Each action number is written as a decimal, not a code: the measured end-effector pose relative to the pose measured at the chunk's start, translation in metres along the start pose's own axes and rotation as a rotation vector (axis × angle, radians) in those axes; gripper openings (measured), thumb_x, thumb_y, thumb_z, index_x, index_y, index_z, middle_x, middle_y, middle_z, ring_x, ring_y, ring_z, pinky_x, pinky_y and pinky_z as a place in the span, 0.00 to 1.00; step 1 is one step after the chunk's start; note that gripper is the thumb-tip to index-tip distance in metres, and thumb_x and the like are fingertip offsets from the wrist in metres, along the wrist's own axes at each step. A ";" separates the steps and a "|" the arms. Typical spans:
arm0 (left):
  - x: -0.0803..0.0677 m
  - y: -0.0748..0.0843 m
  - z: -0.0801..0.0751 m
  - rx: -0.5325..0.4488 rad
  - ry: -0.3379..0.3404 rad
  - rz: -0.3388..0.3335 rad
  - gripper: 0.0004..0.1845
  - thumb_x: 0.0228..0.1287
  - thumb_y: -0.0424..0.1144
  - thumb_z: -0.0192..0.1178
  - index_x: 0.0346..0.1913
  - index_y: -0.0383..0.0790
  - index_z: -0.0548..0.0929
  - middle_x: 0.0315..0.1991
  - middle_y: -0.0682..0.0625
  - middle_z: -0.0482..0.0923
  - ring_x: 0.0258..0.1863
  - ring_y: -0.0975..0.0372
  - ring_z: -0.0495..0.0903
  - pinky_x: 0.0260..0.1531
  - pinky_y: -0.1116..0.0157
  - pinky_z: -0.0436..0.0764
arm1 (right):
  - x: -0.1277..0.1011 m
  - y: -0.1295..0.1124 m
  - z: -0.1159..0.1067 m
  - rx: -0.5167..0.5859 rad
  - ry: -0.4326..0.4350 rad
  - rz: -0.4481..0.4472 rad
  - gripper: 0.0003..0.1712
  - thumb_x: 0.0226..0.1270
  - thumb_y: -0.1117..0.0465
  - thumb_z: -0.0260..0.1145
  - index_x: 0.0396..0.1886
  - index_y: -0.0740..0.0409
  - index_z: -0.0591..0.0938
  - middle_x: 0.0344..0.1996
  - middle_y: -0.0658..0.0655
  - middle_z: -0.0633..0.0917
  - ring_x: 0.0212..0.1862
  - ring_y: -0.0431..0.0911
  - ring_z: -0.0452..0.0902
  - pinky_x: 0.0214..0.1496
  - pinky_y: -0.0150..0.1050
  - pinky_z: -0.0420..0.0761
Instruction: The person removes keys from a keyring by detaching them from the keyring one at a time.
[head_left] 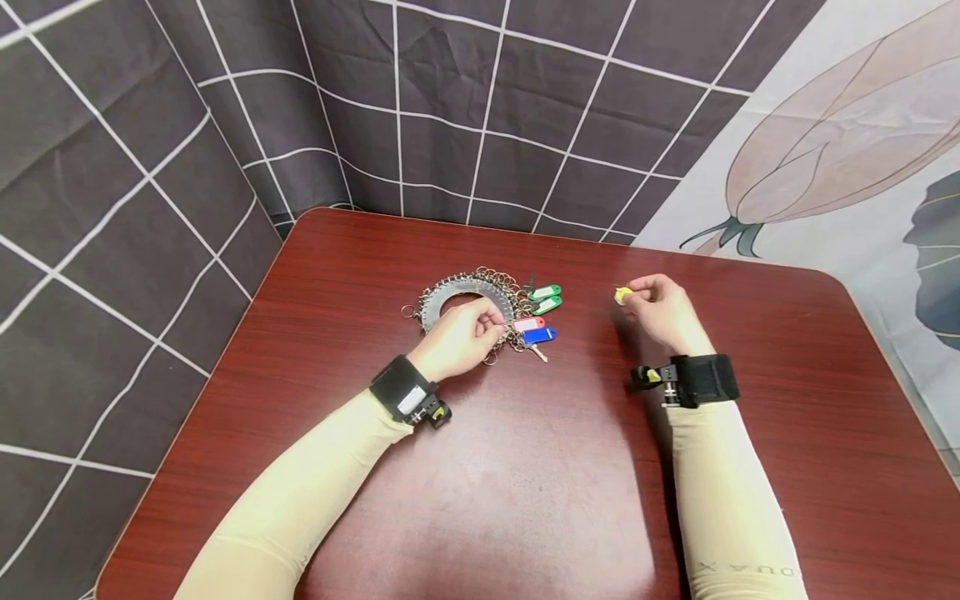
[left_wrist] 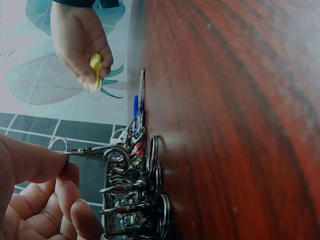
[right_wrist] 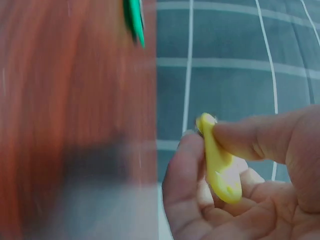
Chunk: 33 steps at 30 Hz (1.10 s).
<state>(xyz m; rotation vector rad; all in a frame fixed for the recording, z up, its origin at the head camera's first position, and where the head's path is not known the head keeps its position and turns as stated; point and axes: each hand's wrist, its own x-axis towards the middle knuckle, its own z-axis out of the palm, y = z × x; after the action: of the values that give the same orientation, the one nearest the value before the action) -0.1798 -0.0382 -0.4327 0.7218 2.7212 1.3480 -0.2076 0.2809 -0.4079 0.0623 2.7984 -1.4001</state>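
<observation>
My left hand pinches a small metal key ring between thumb and forefinger; a swivel clasp joins it to a round metal key holder with many rings and clasps along its edge. My right hand holds a yellow key tag between thumb and fingers, above the table and apart from the holder. Green key tags, a red key tag and a blue key tag lie at the holder's right side. A key sticks out beside the blue tag.
A reddish-brown wooden table carries the holder. Behind and to the left hangs a dark cloth with a white grid. A pale cloth with a printed flower hangs at the right.
</observation>
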 end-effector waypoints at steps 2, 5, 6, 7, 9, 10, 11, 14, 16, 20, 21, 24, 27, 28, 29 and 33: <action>0.000 0.000 0.000 0.000 -0.003 -0.002 0.02 0.65 0.38 0.60 0.36 0.45 0.78 0.26 0.56 0.76 0.26 0.66 0.74 0.29 0.68 0.75 | -0.001 0.006 -0.013 -0.032 0.007 0.027 0.18 0.69 0.61 0.59 0.51 0.70 0.73 0.38 0.63 0.80 0.35 0.46 0.80 0.33 0.28 0.78; 0.000 0.000 0.000 -0.002 -0.004 -0.003 0.02 0.65 0.39 0.59 0.36 0.45 0.78 0.26 0.56 0.76 0.26 0.66 0.74 0.30 0.68 0.75 | -0.002 0.018 -0.030 -0.074 0.019 0.068 0.20 0.68 0.57 0.61 0.51 0.69 0.74 0.40 0.62 0.80 0.36 0.45 0.77 0.32 0.28 0.75; 0.000 0.000 0.000 -0.004 -0.004 -0.003 0.02 0.65 0.39 0.59 0.36 0.45 0.78 0.26 0.56 0.76 0.27 0.66 0.74 0.30 0.68 0.75 | -0.003 0.022 -0.034 -0.095 0.022 0.078 0.21 0.68 0.55 0.61 0.51 0.68 0.74 0.40 0.63 0.80 0.36 0.44 0.76 0.31 0.28 0.74; 0.000 0.000 -0.001 -0.004 -0.002 -0.002 0.02 0.65 0.38 0.59 0.36 0.45 0.78 0.26 0.56 0.76 0.27 0.66 0.74 0.30 0.68 0.75 | -0.003 0.026 -0.038 -0.110 0.021 0.089 0.22 0.68 0.54 0.61 0.52 0.68 0.74 0.41 0.63 0.80 0.36 0.44 0.75 0.31 0.28 0.74; 0.000 0.000 -0.001 -0.005 -0.001 -0.001 0.02 0.65 0.38 0.59 0.37 0.44 0.78 0.26 0.56 0.76 0.27 0.66 0.74 0.30 0.68 0.75 | -0.004 0.033 -0.044 -0.148 0.019 0.104 0.23 0.69 0.52 0.61 0.52 0.66 0.75 0.43 0.64 0.80 0.35 0.43 0.74 0.30 0.28 0.73; -0.001 0.000 -0.001 -0.005 0.000 -0.001 0.02 0.65 0.38 0.59 0.37 0.44 0.78 0.26 0.56 0.76 0.27 0.66 0.74 0.30 0.68 0.75 | -0.004 0.035 -0.047 -0.162 0.016 0.110 0.23 0.69 0.51 0.61 0.52 0.66 0.75 0.44 0.64 0.80 0.35 0.43 0.73 0.30 0.29 0.73; -0.001 0.001 -0.001 -0.006 0.000 -0.002 0.02 0.64 0.38 0.59 0.37 0.44 0.78 0.27 0.56 0.76 0.27 0.66 0.74 0.30 0.68 0.75 | -0.004 0.037 -0.049 -0.177 0.014 0.113 0.24 0.69 0.50 0.60 0.52 0.66 0.75 0.44 0.64 0.80 0.35 0.43 0.73 0.30 0.29 0.73; 0.000 0.001 -0.001 -0.009 0.000 -0.005 0.02 0.64 0.38 0.59 0.37 0.44 0.78 0.27 0.55 0.75 0.27 0.65 0.74 0.30 0.68 0.75 | -0.004 0.042 -0.051 -0.176 0.002 0.131 0.25 0.68 0.50 0.62 0.52 0.66 0.75 0.42 0.62 0.81 0.34 0.42 0.74 0.30 0.30 0.74; 0.000 0.002 -0.001 -0.009 -0.003 -0.009 0.02 0.65 0.38 0.59 0.36 0.44 0.78 0.27 0.55 0.75 0.27 0.65 0.74 0.30 0.68 0.75 | -0.005 0.044 -0.052 -0.163 -0.009 0.143 0.24 0.67 0.51 0.64 0.51 0.67 0.75 0.38 0.59 0.82 0.33 0.41 0.75 0.32 0.30 0.76; 0.000 0.003 -0.002 -0.008 -0.010 -0.013 0.02 0.65 0.38 0.60 0.36 0.44 0.78 0.26 0.55 0.76 0.27 0.65 0.74 0.30 0.68 0.75 | -0.005 0.047 -0.051 -0.144 -0.025 0.184 0.22 0.65 0.53 0.66 0.47 0.68 0.76 0.32 0.53 0.83 0.32 0.40 0.78 0.34 0.32 0.78; 0.000 0.003 -0.002 -0.007 -0.010 -0.013 0.02 0.65 0.37 0.60 0.36 0.44 0.78 0.26 0.55 0.76 0.27 0.65 0.74 0.29 0.68 0.75 | -0.005 0.048 -0.050 -0.144 -0.025 0.196 0.21 0.66 0.54 0.66 0.46 0.68 0.77 0.31 0.52 0.83 0.32 0.40 0.79 0.34 0.32 0.78; -0.001 0.004 -0.003 -0.001 -0.008 -0.016 0.02 0.65 0.37 0.60 0.36 0.44 0.78 0.26 0.55 0.76 0.27 0.65 0.74 0.30 0.68 0.75 | -0.004 0.049 -0.049 -0.157 -0.020 0.220 0.18 0.68 0.56 0.63 0.45 0.68 0.78 0.32 0.53 0.83 0.32 0.41 0.79 0.33 0.33 0.79; 0.000 0.005 -0.003 0.005 -0.008 -0.019 0.02 0.65 0.38 0.60 0.36 0.43 0.79 0.26 0.55 0.76 0.27 0.65 0.74 0.30 0.68 0.75 | -0.003 0.050 -0.048 -0.181 -0.013 0.226 0.16 0.69 0.58 0.61 0.45 0.68 0.78 0.32 0.56 0.82 0.30 0.43 0.78 0.31 0.34 0.77; 0.000 0.005 -0.003 0.005 -0.009 -0.019 0.02 0.65 0.38 0.60 0.36 0.43 0.79 0.26 0.55 0.76 0.27 0.65 0.74 0.30 0.68 0.75 | -0.003 0.050 -0.048 -0.188 -0.009 0.228 0.16 0.69 0.58 0.61 0.45 0.68 0.78 0.32 0.56 0.82 0.30 0.44 0.76 0.30 0.34 0.76; 0.000 0.004 -0.003 0.005 -0.009 -0.020 0.02 0.65 0.38 0.60 0.36 0.43 0.79 0.26 0.55 0.76 0.27 0.65 0.74 0.30 0.68 0.75 | -0.003 0.050 -0.048 -0.201 -0.004 0.229 0.16 0.69 0.58 0.61 0.45 0.68 0.78 0.32 0.57 0.81 0.30 0.45 0.74 0.29 0.35 0.74; 0.000 0.004 -0.002 -0.001 -0.008 -0.021 0.02 0.64 0.37 0.60 0.36 0.43 0.79 0.27 0.55 0.76 0.27 0.65 0.74 0.30 0.68 0.75 | -0.004 0.050 -0.045 -0.239 0.020 0.235 0.17 0.67 0.57 0.62 0.43 0.68 0.79 0.35 0.60 0.77 0.33 0.50 0.68 0.29 0.40 0.68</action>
<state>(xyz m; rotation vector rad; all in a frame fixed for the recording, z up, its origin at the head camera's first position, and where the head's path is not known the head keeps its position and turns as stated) -0.1789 -0.0378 -0.4281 0.6951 2.7144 1.3388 -0.2017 0.3466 -0.4205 0.3884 2.8370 -1.0153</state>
